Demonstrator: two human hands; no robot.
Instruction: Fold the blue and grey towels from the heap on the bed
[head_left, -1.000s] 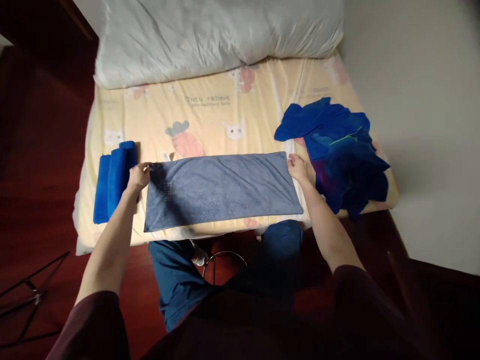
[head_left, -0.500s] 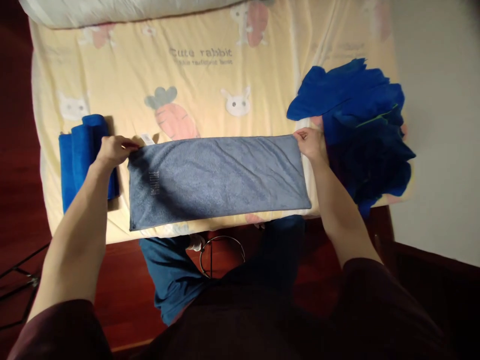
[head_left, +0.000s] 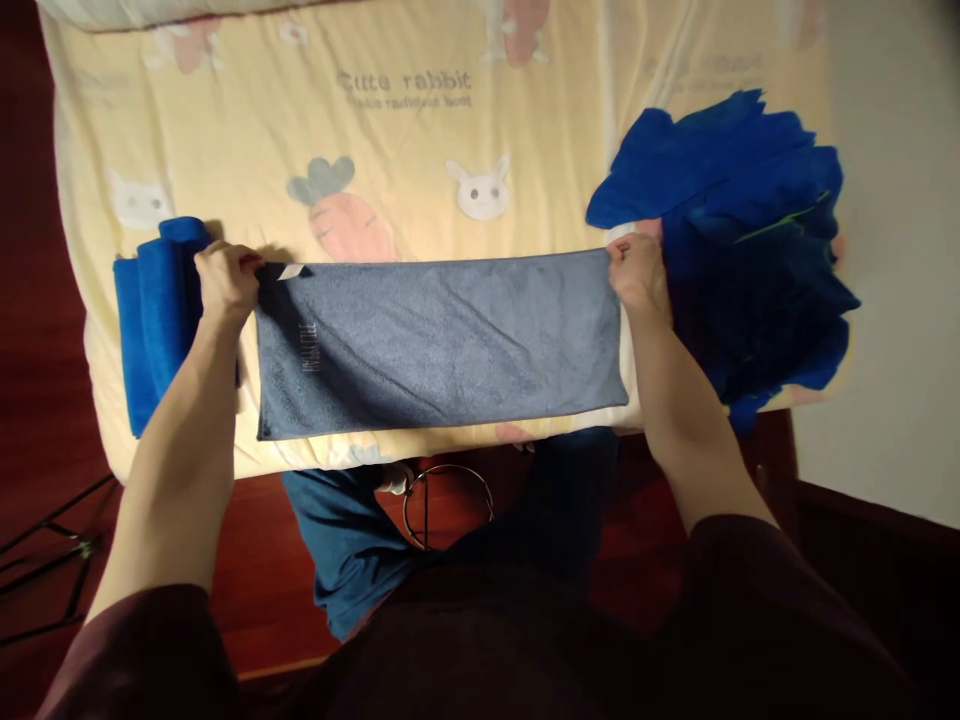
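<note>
A grey-blue towel (head_left: 442, 340) is stretched wide near the front edge of the bed, with light wrinkles across it. Its far left corner is pinched in my left hand (head_left: 229, 280), close to a small white tag (head_left: 291, 271). My right hand (head_left: 637, 272) pinches the far right corner. Small lettering (head_left: 310, 347) runs along the towel's left part. Just left of my left hand stand rolled or folded blue towels (head_left: 161, 300), partly covered by my forearm. To the right of my right hand lies a loose heap of blue cloths (head_left: 757, 250).
The bed carries a yellow sheet (head_left: 405, 190) printed with rabbits and carrots. White bedding (head_left: 165, 8) lies along its far edge. A pale wall (head_left: 892, 270) borders the right side. Black metal legs (head_left: 56, 540) stand at the lower left, and a metal ring (head_left: 448, 470) shows between my knees.
Both hands still hold the towel's far corners and have shifted slightly up in view. The white tag now lies over the towel instead of sticking out beyond its edge. The view has shifted a little.
</note>
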